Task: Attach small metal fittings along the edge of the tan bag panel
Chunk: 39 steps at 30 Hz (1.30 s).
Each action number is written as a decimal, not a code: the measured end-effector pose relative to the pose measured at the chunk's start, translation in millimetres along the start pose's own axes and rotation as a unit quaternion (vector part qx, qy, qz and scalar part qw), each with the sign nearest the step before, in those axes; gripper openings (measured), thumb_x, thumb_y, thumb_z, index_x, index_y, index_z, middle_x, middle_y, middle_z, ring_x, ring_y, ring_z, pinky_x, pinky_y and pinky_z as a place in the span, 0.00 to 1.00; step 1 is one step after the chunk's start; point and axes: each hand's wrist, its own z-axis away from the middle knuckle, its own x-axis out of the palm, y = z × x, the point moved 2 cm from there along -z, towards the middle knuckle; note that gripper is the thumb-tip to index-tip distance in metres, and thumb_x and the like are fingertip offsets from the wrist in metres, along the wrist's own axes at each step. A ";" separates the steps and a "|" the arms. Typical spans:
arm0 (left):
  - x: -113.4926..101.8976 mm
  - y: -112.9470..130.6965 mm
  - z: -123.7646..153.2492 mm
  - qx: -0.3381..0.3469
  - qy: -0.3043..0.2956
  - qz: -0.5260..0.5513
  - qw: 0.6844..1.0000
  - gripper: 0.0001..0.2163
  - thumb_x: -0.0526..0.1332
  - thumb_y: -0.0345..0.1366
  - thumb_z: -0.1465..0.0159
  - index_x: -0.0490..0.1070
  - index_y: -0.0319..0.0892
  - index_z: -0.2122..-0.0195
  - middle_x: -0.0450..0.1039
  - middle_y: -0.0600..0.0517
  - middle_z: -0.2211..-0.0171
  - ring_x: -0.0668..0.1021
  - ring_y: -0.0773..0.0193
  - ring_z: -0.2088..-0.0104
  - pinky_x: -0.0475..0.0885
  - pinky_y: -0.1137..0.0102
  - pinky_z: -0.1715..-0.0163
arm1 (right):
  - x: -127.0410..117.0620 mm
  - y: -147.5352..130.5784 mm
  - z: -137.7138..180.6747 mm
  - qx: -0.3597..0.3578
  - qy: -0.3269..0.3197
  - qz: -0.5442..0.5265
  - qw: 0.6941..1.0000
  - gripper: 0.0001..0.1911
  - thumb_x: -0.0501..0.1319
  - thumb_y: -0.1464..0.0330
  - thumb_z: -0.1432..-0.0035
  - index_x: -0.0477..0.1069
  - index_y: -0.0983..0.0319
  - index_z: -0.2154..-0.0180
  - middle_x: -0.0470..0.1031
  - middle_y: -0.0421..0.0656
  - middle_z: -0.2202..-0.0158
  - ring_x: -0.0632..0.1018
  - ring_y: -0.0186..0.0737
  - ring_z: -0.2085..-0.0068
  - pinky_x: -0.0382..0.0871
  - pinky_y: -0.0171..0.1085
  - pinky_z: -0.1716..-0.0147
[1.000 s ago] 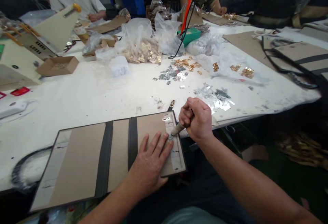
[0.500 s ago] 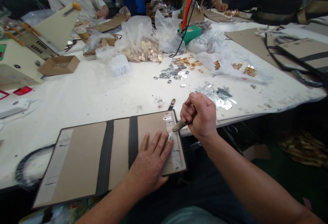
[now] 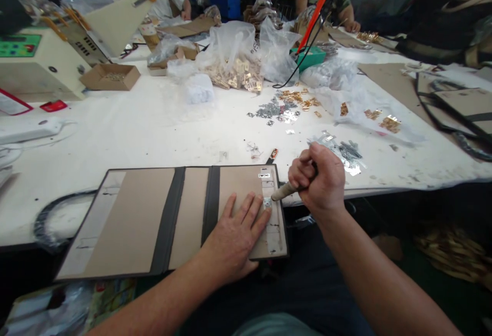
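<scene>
Noted at near edge of white bench (image 3: 154, 131): open board folder (image 3: 146, 213), pinned flat under left hand (image 3: 234, 238), fingers (image 3: 249, 213) spread, evidently for steadiness; right hand (image 3: 321, 182) fisted round wooden-handled tool (image 3: 284, 191), tip against small metal clip (image 3: 267, 203).

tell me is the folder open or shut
Open and flat: the folder shows brown inside panels and two dark strips. The left hand presses its right panel; the right hand grips a tool over it.
</scene>
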 end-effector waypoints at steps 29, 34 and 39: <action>-1.1 2.5 1.4 -0.012 0.030 0.031 0.999 0.52 0.71 0.54 0.49 0.47 0.47 0.27 0.44 0.39 0.28 0.47 0.42 0.27 0.35 0.43 0.29 | 59.1 -20.0 12.1 -0.055 -0.154 0.205 0.965 0.25 0.62 0.52 0.36 0.69 0.64 0.77 0.59 0.37 0.84 0.61 0.26 0.83 0.55 0.30 0.83; 2.8 1.3 4.0 -0.008 0.043 0.049 0.998 0.48 0.70 0.53 0.47 0.51 0.47 0.29 0.44 0.39 0.28 0.48 0.42 0.27 0.35 0.44 0.29 | 66.1 -8.2 13.3 -0.034 -0.243 0.325 0.913 0.28 0.60 0.53 0.34 0.67 0.65 0.80 0.65 0.40 0.83 0.65 0.27 0.79 0.59 0.29 0.78; 4.5 1.2 4.0 -0.004 0.052 0.048 0.997 0.49 0.70 0.53 0.48 0.50 0.47 0.28 0.46 0.39 0.29 0.48 0.41 0.28 0.34 0.43 0.29 | 61.6 -10.1 14.4 -0.056 -0.215 0.322 0.920 0.26 0.61 0.54 0.34 0.68 0.65 0.79 0.64 0.40 0.82 0.66 0.28 0.78 0.61 0.30 0.77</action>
